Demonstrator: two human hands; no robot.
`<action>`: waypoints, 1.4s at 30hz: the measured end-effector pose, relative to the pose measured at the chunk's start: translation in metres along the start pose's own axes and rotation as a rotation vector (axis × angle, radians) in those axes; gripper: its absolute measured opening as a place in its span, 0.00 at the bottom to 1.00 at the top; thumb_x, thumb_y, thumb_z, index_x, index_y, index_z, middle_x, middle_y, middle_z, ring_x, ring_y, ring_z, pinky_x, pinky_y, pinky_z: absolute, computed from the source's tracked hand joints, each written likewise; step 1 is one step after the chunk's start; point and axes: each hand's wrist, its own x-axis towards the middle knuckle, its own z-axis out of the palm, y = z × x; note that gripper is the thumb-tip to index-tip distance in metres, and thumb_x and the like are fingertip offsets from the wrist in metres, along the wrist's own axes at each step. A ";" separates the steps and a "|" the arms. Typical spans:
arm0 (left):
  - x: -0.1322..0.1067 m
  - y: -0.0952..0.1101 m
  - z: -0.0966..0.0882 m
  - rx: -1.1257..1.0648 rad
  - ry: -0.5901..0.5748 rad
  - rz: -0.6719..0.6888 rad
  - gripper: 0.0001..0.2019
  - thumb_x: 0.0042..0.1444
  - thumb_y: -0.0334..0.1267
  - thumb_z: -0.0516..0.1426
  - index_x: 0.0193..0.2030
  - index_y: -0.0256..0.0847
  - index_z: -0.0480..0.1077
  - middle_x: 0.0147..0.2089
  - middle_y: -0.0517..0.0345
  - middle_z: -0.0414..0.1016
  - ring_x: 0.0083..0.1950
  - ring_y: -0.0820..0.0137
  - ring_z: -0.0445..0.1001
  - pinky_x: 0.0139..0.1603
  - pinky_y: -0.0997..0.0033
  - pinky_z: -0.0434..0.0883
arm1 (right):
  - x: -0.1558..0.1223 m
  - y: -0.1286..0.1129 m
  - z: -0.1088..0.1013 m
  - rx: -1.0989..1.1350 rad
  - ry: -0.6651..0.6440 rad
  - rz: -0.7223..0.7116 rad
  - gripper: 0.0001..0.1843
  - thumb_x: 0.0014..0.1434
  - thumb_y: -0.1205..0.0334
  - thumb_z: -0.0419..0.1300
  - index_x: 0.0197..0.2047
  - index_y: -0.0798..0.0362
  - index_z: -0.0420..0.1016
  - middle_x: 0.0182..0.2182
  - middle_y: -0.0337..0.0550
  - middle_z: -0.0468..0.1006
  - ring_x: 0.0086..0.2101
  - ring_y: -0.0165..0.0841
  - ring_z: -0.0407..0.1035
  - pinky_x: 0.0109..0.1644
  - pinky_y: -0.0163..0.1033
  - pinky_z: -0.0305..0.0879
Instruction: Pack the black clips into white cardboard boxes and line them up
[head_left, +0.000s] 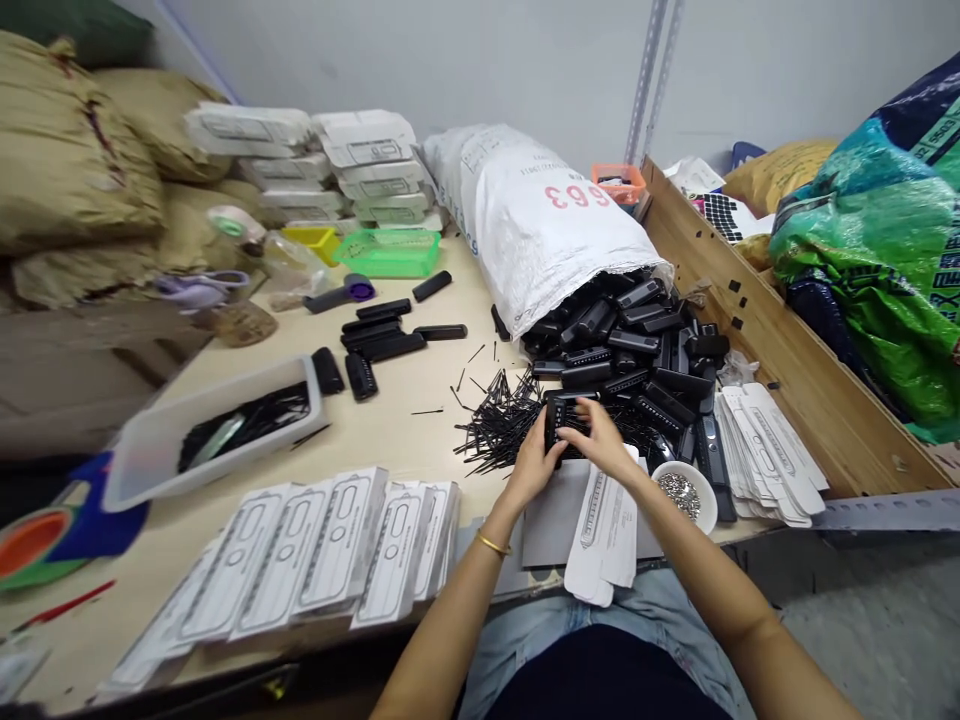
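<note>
In front of me, my left hand (534, 458) is closed around a black plastic case (555, 415) that stands upright in its fingers. My right hand (598, 437) meets it from the other side, its thumb and fingers on the same case. Just left of the hands spreads a heap of thin black sticks (491, 432). Behind them, many similar black cases (637, 340) spill from the mouth of a white woven sack (559, 225). Below the hands, flat printed cartons (600, 530) lie at the table edge, and a white bowl (684, 490) of small metal parts sits to the right.
Filled printed boxes (337, 540) line the front left. A clear plastic bin (225, 430) holds black sticks. Farther back are loose black cases (390, 345), a green tray (390, 252) and stacked boxes (375, 165). A wooden board (780, 340) borders the right; flat cartons (769, 450) lie beside it.
</note>
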 end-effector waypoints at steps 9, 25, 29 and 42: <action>-0.006 0.018 0.031 0.141 -0.013 0.025 0.25 0.48 0.37 0.59 0.55 0.41 0.65 0.54 0.46 0.62 0.58 0.56 0.60 0.61 0.54 0.56 | -0.061 0.039 -0.067 -0.870 -0.260 0.094 0.23 0.45 0.63 0.68 0.45 0.56 0.68 0.44 0.52 0.69 0.45 0.44 0.62 0.47 0.44 0.54; -0.060 0.078 0.026 -1.069 -0.403 -0.672 0.25 0.52 0.54 0.56 0.46 0.32 0.68 0.37 0.46 0.74 0.33 0.67 0.74 0.37 0.68 0.71 | -0.013 0.004 -0.061 0.423 -0.431 -0.080 0.15 0.53 0.51 0.61 0.26 0.53 0.63 0.29 0.39 0.69 0.32 0.32 0.65 0.39 0.40 0.62; -0.059 0.070 0.025 -0.952 -0.165 -0.522 0.33 0.49 0.52 0.60 0.59 0.44 0.54 0.38 0.53 0.74 0.30 0.68 0.74 0.32 0.67 0.72 | -0.025 0.003 -0.035 0.275 -0.088 -0.088 0.10 0.54 0.54 0.60 0.36 0.51 0.71 0.39 0.42 0.70 0.41 0.34 0.65 0.46 0.39 0.61; -0.050 0.064 0.010 -0.692 -0.023 -0.465 0.45 0.50 0.50 0.59 0.66 0.43 0.34 0.38 0.51 0.75 0.28 0.69 0.74 0.33 0.68 0.70 | -0.042 -0.012 0.011 0.393 0.027 0.032 0.13 0.60 0.52 0.53 0.43 0.51 0.67 0.37 0.42 0.72 0.38 0.32 0.67 0.43 0.38 0.64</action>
